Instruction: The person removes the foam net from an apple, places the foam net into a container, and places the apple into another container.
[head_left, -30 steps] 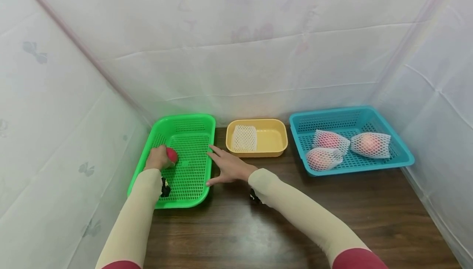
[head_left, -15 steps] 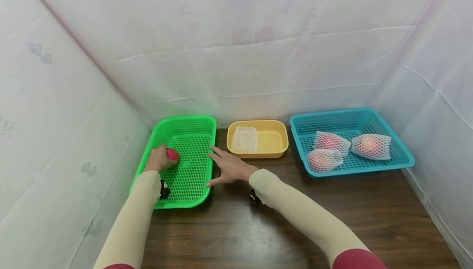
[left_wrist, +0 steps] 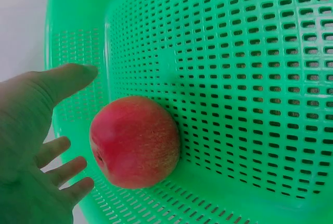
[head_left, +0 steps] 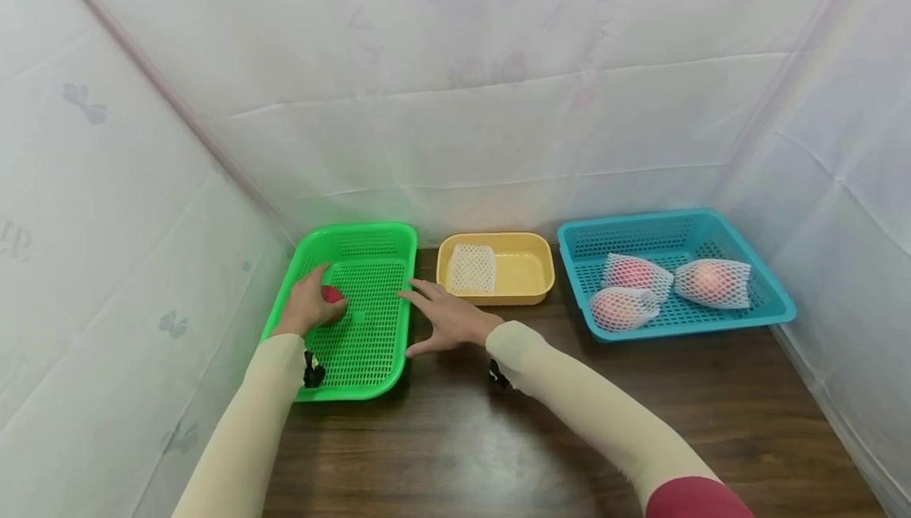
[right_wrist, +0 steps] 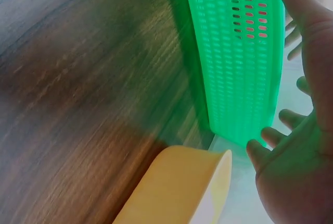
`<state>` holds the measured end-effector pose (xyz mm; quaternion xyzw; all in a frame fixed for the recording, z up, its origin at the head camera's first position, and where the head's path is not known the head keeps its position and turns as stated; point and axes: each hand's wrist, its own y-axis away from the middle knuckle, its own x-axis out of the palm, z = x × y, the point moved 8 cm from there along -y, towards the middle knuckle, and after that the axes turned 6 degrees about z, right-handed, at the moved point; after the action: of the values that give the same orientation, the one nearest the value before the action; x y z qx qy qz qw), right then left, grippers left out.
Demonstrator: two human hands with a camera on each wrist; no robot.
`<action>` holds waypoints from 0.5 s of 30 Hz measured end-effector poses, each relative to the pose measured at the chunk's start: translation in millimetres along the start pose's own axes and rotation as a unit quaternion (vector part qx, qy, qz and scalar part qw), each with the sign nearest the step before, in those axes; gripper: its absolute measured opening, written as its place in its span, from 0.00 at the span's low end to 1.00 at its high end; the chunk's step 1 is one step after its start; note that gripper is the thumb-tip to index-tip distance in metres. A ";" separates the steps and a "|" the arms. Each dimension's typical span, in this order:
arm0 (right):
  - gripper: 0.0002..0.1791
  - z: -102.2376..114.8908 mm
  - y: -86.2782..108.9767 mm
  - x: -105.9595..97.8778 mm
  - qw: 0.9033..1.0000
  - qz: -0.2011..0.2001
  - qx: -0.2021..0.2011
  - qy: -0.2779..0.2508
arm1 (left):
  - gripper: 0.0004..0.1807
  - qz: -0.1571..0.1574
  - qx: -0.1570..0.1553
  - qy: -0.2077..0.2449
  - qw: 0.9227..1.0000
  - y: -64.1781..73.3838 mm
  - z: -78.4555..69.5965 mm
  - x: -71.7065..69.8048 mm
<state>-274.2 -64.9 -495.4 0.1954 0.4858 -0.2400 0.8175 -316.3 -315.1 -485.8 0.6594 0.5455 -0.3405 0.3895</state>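
Note:
A red apple (left_wrist: 136, 141) lies in the green basket (head_left: 409, 344), toward its left side in the head view. My left hand (head_left: 304, 302) is over that side of the basket, right beside the apple (head_left: 334, 298). Thumb and fingers are spread apart, and in the left wrist view the left hand (left_wrist: 31, 125) shows a gap to the fruit. At the basket's right rim is my right hand (head_left: 455, 320), fingers extended and holding nothing. The right wrist view has this hand (right_wrist: 299, 166) next to the basket wall; whether it touches the rim, I cannot tell.
A yellow tray (head_left: 527, 269) behind the right hand contains white foam netting (head_left: 473, 269). Farther right, a blue basket (head_left: 683, 332) holds several fruits in foam nets (head_left: 714, 282). White sheeting (head_left: 455, 138) encloses the wooden table (head_left: 441, 439) at the back and sides.
My left hand's fingers have loosened from around the apple and spread wider, while the apple stays in the green basket. The right hand has barely moved.

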 end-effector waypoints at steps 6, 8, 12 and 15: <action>0.60 -6.1 5.0 -6.0 1.000 -0.017 0.000 0.016 | 0.49 0.000 0.032 0.001 1.000 0.9 -13.6 2.8; 0.59 -8.0 7.3 -8.7 0.999 -0.020 0.002 0.026 | 0.49 0.003 0.038 0.005 0.999 0.4 -18.3 4.5; 0.59 -12.7 12.4 -14.1 0.999 -0.024 0.005 0.031 | 0.48 0.009 0.050 0.010 0.999 -0.1 -28.4 9.7; 0.58 -17.8 15.7 -18.3 0.999 -0.031 0.011 0.029 | 0.47 0.007 0.052 0.004 0.999 0.8 -36.3 12.0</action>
<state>-285.0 -38.6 -485.9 0.1963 0.5121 -0.2646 0.7932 -312.6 -277.7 -479.3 0.6837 0.5243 -0.3631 0.3546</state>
